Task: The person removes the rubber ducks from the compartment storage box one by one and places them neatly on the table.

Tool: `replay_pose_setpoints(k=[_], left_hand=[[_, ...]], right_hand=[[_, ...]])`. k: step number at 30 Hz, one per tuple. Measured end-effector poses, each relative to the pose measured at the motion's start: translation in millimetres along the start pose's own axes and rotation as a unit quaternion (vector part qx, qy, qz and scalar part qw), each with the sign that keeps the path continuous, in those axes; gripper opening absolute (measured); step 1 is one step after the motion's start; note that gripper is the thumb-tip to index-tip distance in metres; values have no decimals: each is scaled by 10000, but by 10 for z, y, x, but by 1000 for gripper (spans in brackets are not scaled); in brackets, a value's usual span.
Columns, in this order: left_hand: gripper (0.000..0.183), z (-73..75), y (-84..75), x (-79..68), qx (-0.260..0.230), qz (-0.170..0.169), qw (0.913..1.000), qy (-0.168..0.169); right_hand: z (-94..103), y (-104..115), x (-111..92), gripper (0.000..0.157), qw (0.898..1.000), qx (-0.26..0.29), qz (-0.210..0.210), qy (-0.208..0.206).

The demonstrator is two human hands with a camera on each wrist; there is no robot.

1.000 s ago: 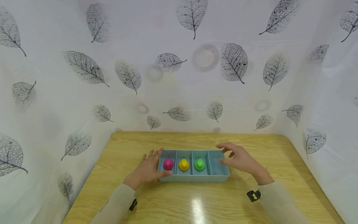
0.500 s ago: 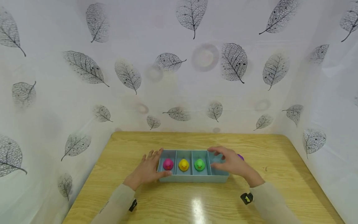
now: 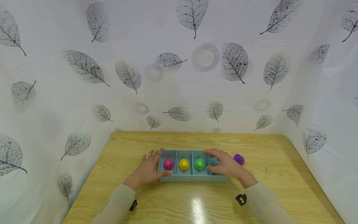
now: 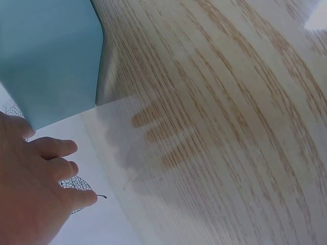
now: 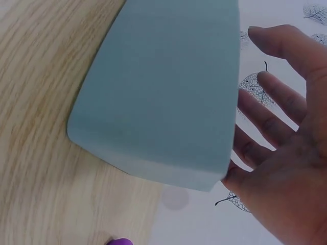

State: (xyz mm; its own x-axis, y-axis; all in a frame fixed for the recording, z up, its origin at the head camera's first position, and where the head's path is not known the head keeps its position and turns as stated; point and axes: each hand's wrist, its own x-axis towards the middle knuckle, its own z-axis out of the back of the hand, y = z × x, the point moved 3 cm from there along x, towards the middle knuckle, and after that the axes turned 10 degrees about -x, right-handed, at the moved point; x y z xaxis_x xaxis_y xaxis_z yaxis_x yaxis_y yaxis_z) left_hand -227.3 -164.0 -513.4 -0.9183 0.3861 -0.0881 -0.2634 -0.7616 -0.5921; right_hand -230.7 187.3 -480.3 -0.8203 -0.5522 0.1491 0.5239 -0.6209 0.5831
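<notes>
A pale blue tray [image 3: 193, 179] with four compartments in a row lies across the table. From the left, a pink rubber duck [image 3: 168, 164], a yellow rubber duck [image 3: 183, 165] and a green rubber duck [image 3: 199, 165] each sit in a compartment. My left hand [image 3: 146, 169] rests at the tray's left end, thumb along the front rim, fingers spread at the side. My right hand [image 3: 227, 165] hovers over the rightmost compartment with thumb and fingers parted, nothing between them, fingertips close to the green duck. In the right wrist view the right hand [image 5: 286, 153] overlaps the tray's rim.
Right of the tray, a small purple rubber toy [image 3: 239, 159] sits on the wooden table [image 3: 167, 202], behind the right wrist. A white leaf-patterned cloth [image 3: 179, 87] stands around the table's back and sides.
My right hand has moved left, from the tray's right end to over the last compartment beside the green duck. The purple toy it hid now shows. My left hand stays put.
</notes>
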Motion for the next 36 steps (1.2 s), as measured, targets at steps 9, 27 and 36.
replay_pose_setpoints(k=[9, 27, 36], left_hand=[[115, -2, 8, 8, 74, 29, 10000, -4], [115, 6, 1, 2, 46, 42, 10000, 29], [116, 2, 3, 4, 55, 17, 10000, 29]], right_hand=[[-101, -4, 52, 64, 9986, -504, 14, 168], [-237, -38, 128, 63, 9938, -1072, -63, 292], [-308, -4, 198, 63, 9896, -1407, -85, 293]])
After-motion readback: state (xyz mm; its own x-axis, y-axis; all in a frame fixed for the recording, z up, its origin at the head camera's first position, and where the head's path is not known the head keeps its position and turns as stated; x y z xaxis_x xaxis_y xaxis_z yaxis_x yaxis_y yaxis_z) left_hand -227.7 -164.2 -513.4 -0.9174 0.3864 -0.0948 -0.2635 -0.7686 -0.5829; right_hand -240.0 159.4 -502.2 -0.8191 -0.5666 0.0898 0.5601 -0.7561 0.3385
